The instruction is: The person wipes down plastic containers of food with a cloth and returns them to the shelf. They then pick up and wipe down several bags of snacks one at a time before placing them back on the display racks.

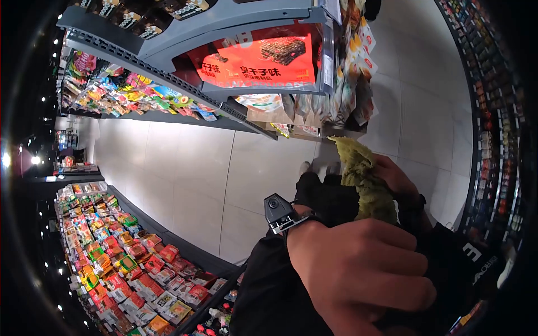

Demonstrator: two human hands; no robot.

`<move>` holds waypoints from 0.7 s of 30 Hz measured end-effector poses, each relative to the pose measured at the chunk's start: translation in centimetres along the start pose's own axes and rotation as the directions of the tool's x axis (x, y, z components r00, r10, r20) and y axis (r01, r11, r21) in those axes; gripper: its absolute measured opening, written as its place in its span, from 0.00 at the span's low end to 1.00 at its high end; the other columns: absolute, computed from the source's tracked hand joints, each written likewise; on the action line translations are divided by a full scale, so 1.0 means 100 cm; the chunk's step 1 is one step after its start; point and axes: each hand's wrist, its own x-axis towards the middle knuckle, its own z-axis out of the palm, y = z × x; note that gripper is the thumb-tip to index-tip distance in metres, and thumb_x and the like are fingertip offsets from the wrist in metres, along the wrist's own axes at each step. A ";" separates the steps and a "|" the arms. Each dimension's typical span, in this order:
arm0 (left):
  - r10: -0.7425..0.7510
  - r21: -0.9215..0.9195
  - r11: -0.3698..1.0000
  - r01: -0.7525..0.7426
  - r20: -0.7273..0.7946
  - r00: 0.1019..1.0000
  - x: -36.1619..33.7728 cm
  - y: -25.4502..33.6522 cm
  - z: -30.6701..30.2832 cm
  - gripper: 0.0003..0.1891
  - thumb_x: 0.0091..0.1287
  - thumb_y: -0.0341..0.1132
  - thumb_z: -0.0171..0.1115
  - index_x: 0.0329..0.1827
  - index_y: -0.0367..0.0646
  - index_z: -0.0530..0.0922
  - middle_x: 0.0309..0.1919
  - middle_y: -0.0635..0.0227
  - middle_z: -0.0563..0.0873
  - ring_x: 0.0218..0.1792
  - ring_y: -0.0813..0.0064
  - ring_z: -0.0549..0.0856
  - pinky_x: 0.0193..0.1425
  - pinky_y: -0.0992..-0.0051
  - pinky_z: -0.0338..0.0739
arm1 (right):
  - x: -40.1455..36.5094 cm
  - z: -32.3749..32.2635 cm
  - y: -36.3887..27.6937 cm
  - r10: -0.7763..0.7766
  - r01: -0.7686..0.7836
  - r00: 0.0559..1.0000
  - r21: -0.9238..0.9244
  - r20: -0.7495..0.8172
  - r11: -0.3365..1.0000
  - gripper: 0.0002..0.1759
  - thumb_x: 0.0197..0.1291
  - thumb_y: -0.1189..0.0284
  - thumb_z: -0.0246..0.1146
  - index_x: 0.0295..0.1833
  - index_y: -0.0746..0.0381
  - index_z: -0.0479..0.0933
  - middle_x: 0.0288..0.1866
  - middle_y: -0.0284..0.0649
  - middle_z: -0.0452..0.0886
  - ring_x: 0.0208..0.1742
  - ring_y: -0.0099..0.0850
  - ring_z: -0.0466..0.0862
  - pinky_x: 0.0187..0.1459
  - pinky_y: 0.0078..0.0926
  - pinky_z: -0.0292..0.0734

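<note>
The right hand (395, 176) grasps the cloth (358, 162) at 3 o'clock. The curled left hand (364, 266) blocks its end; I can't tell if it holds on. Shelf (224, 28) at 12, packs (131, 260) at 8.

Crumpled cloth (361, 171): yellowish olive green, darker in folds. Wrist device (277, 209): near-black. Clothing (263, 291): black, white lettering. Floor (280, 162): pale grey, thin dark joint lines. Panel (235, 70): red, black characters. Packets (134, 263): mixed red, orange, yellow, green.

Left hand (358, 260) fisted, back toward camera; right hand (395, 178) just beyond, curled.
</note>
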 end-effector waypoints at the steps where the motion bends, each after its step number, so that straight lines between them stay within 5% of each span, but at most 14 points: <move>1: -0.036 -0.016 0.999 0.036 0.003 0.999 -0.003 0.003 -0.001 0.12 0.70 0.36 0.60 0.31 0.39 0.82 0.23 0.64 0.82 0.16 0.71 0.77 0.18 0.74 0.68 | -0.004 0.001 0.002 0.000 0.001 1.000 0.045 -0.006 0.999 0.20 0.76 0.69 0.53 0.66 0.68 0.72 0.53 0.37 0.82 0.51 0.23 0.82 0.54 0.24 0.78; 4: -0.150 -0.070 0.986 0.152 0.032 0.988 -0.015 0.008 -0.006 0.11 0.70 0.34 0.60 0.30 0.41 0.85 0.20 0.66 0.83 0.14 0.73 0.78 0.18 0.76 0.70 | -0.011 -0.007 0.020 -0.040 0.037 0.998 0.043 0.050 0.998 0.16 0.75 0.69 0.54 0.59 0.68 0.75 0.49 0.36 0.82 0.48 0.22 0.81 0.53 0.22 0.77; 5: -0.078 -0.163 0.983 0.084 0.045 0.996 -0.020 0.004 -0.005 0.13 0.69 0.39 0.59 0.38 0.35 0.80 0.27 0.60 0.80 0.18 0.66 0.76 0.20 0.71 0.67 | -0.012 -0.007 0.025 -0.062 0.064 0.990 -0.015 0.123 0.998 0.14 0.74 0.69 0.55 0.55 0.68 0.77 0.47 0.35 0.82 0.47 0.21 0.81 0.51 0.22 0.77; 6: -0.088 -0.171 0.976 0.134 0.253 0.963 -0.035 0.000 -0.018 0.31 0.62 0.27 0.63 0.71 0.35 0.66 0.29 0.54 0.85 0.24 0.63 0.85 0.26 0.71 0.76 | -0.015 -0.002 0.027 -0.065 0.068 0.991 -0.015 0.117 0.998 0.14 0.74 0.69 0.55 0.55 0.68 0.77 0.47 0.35 0.82 0.47 0.21 0.81 0.51 0.22 0.77; 8: -0.153 -0.062 0.982 0.180 0.305 0.940 -0.053 -0.003 -0.019 0.26 0.61 0.27 0.62 0.64 0.29 0.71 0.32 0.56 0.83 0.27 0.59 0.85 0.29 0.68 0.78 | -0.024 0.017 0.030 0.008 -0.008 1.000 -0.054 -0.009 0.998 0.12 0.73 0.69 0.55 0.48 0.67 0.78 0.44 0.34 0.81 0.45 0.20 0.80 0.50 0.21 0.76; 10: -0.464 0.043 0.880 0.473 0.285 0.838 -0.095 -0.012 -0.026 0.24 0.61 0.29 0.64 0.61 0.32 0.73 0.39 0.57 0.83 0.38 0.55 0.85 0.40 0.64 0.80 | -0.024 0.027 0.043 0.031 -0.032 0.999 0.059 0.026 0.998 0.13 0.73 0.67 0.55 0.49 0.67 0.78 0.44 0.33 0.81 0.46 0.20 0.80 0.50 0.21 0.76; 12: -0.485 0.284 0.856 0.432 0.151 0.861 -0.119 -0.028 -0.050 0.30 0.60 0.29 0.67 0.67 0.38 0.71 0.45 0.58 0.83 0.48 0.52 0.84 0.52 0.61 0.79 | -0.030 0.065 0.039 -0.050 0.057 0.978 0.032 -0.203 0.998 0.13 0.72 0.68 0.55 0.49 0.66 0.78 0.44 0.34 0.81 0.47 0.20 0.80 0.49 0.20 0.76; 14: -0.657 0.540 0.614 0.576 -0.056 0.752 -0.184 -0.045 -0.068 0.33 0.58 0.29 0.69 0.69 0.45 0.70 0.50 0.57 0.82 0.56 0.51 0.81 0.58 0.60 0.76 | -0.022 0.082 0.050 0.057 -0.020 0.959 0.134 -0.278 0.991 0.13 0.71 0.67 0.55 0.49 0.66 0.77 0.44 0.34 0.81 0.47 0.21 0.80 0.50 0.21 0.75; 16: -0.737 0.463 0.581 0.670 -0.051 0.674 -0.234 -0.051 -0.076 0.32 0.57 0.28 0.68 0.67 0.44 0.70 0.48 0.55 0.83 0.53 0.50 0.82 0.56 0.60 0.77 | -0.013 0.070 0.082 0.017 -0.016 1.000 -0.008 0.015 1.000 0.14 0.69 0.65 0.56 0.47 0.66 0.77 0.45 0.34 0.80 0.46 0.21 0.78 0.51 0.23 0.72; 18: -0.808 0.386 0.531 0.754 -0.037 0.587 -0.262 -0.046 -0.077 0.31 0.56 0.28 0.67 0.66 0.44 0.70 0.46 0.54 0.84 0.51 0.49 0.83 0.55 0.59 0.78 | -0.002 0.088 0.093 0.077 -0.078 0.997 -0.056 -0.019 0.995 0.16 0.69 0.61 0.56 0.46 0.65 0.77 0.46 0.34 0.78 0.46 0.23 0.76 0.55 0.23 0.69; 20: -0.881 0.248 0.439 0.864 -0.073 0.468 -0.283 -0.039 -0.076 0.27 0.56 0.26 0.63 0.62 0.42 0.71 0.38 0.52 0.85 0.44 0.49 0.86 0.51 0.58 0.79 | 0.013 0.098 0.117 0.012 -0.062 0.990 -0.363 -0.140 0.930 0.17 0.70 0.60 0.56 0.46 0.64 0.77 0.44 0.34 0.75 0.47 0.24 0.75 0.56 0.22 0.67; 21: -0.856 0.280 0.432 0.857 -0.172 0.488 -0.307 -0.046 -0.073 0.22 0.55 0.25 0.59 0.57 0.40 0.73 0.32 0.50 0.84 0.39 0.47 0.86 0.47 0.60 0.79 | 0.019 0.099 0.130 0.034 -0.081 0.989 -0.332 -0.144 0.940 0.17 0.69 0.60 0.60 0.47 0.64 0.77 0.45 0.34 0.72 0.49 0.25 0.74 0.58 0.23 0.66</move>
